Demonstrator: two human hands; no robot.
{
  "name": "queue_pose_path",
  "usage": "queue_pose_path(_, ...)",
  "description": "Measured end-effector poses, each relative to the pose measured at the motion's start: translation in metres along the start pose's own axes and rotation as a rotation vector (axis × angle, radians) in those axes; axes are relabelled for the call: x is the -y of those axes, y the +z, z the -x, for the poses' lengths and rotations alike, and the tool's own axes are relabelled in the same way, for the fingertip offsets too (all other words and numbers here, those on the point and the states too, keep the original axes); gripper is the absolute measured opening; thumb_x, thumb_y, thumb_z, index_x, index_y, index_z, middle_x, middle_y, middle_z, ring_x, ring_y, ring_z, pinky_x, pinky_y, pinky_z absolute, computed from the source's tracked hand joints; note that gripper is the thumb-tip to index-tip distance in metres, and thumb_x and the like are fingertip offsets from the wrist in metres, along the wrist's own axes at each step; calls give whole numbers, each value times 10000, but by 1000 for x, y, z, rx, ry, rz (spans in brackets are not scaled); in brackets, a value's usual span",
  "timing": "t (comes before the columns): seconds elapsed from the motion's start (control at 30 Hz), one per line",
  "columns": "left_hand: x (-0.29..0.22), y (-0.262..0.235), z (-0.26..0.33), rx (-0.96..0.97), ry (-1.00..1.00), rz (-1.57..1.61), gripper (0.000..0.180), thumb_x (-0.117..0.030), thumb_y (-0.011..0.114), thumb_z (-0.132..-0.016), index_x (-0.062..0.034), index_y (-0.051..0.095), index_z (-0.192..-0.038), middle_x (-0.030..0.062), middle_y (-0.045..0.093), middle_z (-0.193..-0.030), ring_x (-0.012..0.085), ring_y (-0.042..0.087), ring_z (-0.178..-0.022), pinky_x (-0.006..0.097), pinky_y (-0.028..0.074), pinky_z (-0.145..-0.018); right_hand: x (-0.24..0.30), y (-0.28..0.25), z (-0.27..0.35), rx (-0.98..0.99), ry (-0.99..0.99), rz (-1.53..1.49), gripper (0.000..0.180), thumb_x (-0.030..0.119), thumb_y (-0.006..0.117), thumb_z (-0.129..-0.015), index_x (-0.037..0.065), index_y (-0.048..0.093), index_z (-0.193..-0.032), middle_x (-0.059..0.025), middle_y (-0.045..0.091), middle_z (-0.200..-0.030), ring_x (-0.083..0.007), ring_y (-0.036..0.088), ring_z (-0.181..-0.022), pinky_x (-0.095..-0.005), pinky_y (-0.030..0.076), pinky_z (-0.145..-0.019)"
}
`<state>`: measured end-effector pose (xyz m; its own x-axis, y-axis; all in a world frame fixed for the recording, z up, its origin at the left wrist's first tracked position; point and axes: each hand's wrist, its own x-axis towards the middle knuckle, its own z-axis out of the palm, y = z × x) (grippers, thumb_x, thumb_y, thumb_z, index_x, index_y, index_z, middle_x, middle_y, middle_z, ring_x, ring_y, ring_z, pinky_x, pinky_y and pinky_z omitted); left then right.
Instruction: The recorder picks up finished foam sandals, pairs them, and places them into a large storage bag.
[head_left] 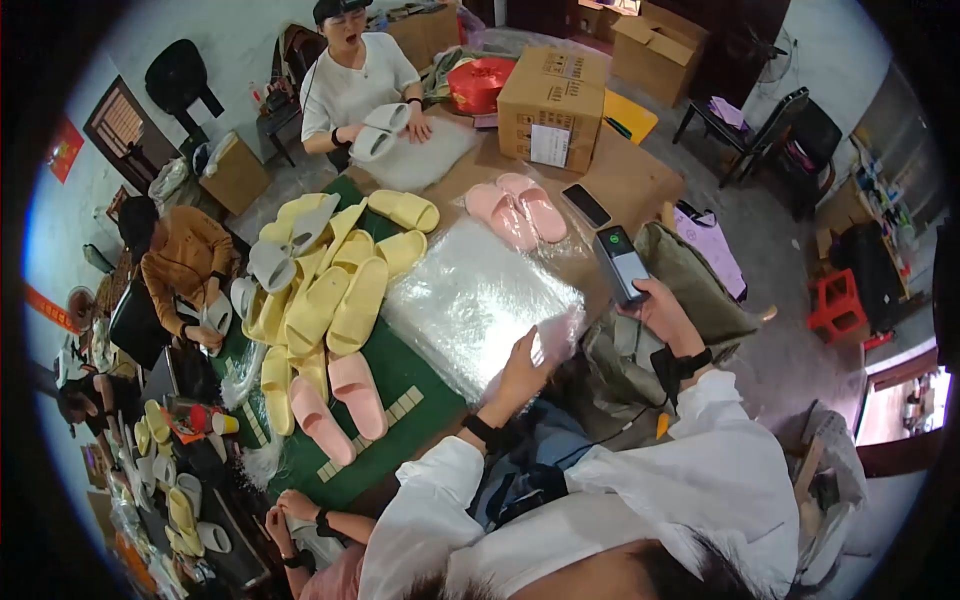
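Observation:
My right hand (668,316) is closed around a dark handheld device (620,266) with a lit screen and a small green mark near its top. My left hand (516,376) is over the near right corner of a stack of clear plastic bags (470,300). At its fingers is a blurred pale pink thing (558,336) whose kind I cannot make out. Beyond the bags lies a pair of pink slippers (518,212) in clear wrap. Beside them a smartphone (586,205) lies flat. Yellow slippers (335,290) are heaped left of the bags, with loose pink slippers (355,395) nearer me.
A cardboard box (552,105) stands at the table's far side. Across the table, a person in white (365,75) handles pale slippers. Other people work on the left. An olive cloth bag (690,280) is by my right arm; a red stool (838,305) stands farther right.

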<state>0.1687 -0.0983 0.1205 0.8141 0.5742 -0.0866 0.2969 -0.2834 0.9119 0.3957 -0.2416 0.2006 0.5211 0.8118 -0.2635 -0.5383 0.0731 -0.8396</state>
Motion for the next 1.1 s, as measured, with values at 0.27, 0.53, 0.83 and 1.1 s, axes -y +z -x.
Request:
queue_pose_path(0.27,34,43,-165,-115,38,-468,854,-382,659,-730,-89,199,-1388,308,285,-1335,474,363,-1174,495,325,-970,14,-36,-162,26,132,5,352,191,592,-830,56,473,-1133,-54,587,-963,-170,583,-830,-346,498,-747)
queue_pose_path(0.53,58,29,-238,62,-338,-963,625,-344,553,-805,-143,319,-1349,110,439,-1295,335,371,-1223,587,218,-996,16,-74,-267,203,200,-125,326,78,574,-828,44,467,-1135,-55,556,-1046,-179,542,-960,-311,423,-887)
queue_pose_path(0.83,91,38,-239,-104,37,-1141,409,-250,470,-854,-113,464,-1239,89,439,-1273,287,348,-1241,611,152,-1018,7,-52,-368,66,84,401,619,69,707,-696,19,414,-1239,-70,553,-1055,-173,546,-907,-271,451,-768)
queue_pose_path(1.1,89,19,-222,-42,-79,-1055,199,-152,467,-826,-102,584,-980,51,581,-984,255,469,-1097,542,225,-1021,15,-54,-426,-11,-85,898,638,68,722,-630,-12,450,-1201,-114,549,-1071,-202,547,-919,-289,453,-785)
